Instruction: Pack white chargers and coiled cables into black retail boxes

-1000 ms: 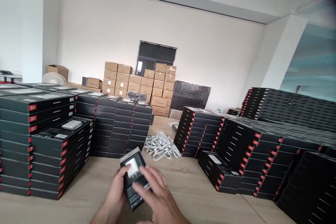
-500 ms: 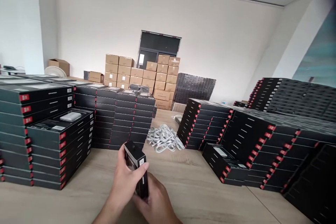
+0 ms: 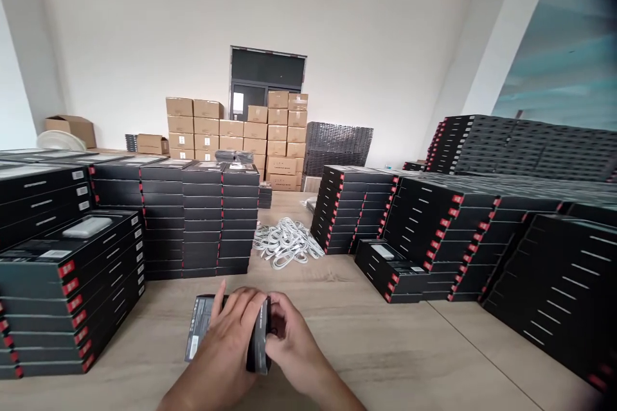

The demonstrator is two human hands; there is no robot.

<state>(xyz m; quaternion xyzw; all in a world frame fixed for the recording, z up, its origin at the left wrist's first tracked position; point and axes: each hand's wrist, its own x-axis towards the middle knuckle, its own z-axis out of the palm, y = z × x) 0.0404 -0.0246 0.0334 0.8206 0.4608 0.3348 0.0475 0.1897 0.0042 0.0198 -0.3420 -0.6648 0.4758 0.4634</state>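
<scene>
A small black box (image 3: 196, 329) with fine print and a white label on its broad face is held low over the table. My left hand (image 3: 226, 340) lies across that face, its fingers closed over the box. At the box's right end, my right hand (image 3: 296, 347) has its thumb on the narrow side and its fingers curled behind the far edge. A dark gap shows between the right thumb and fingers; whether a flap is open there I cannot tell. Beyond the hands lies a heap of coiled white cables (image 3: 288, 243).
Black boxes with red corners stand in stacks at the left (image 3: 96, 295) and right (image 3: 419, 225). A white device (image 3: 87, 227) rests on the left stack, another (image 3: 382, 252) on a low right one. Brown cartons (image 3: 282, 167) rise at the back. The wooden table (image 3: 366, 347) spans the front.
The box has turned so its printed broad face shows at the left. My left hand has moved over that face, and my right hand has come up to the box's right end. The view has swung right.
</scene>
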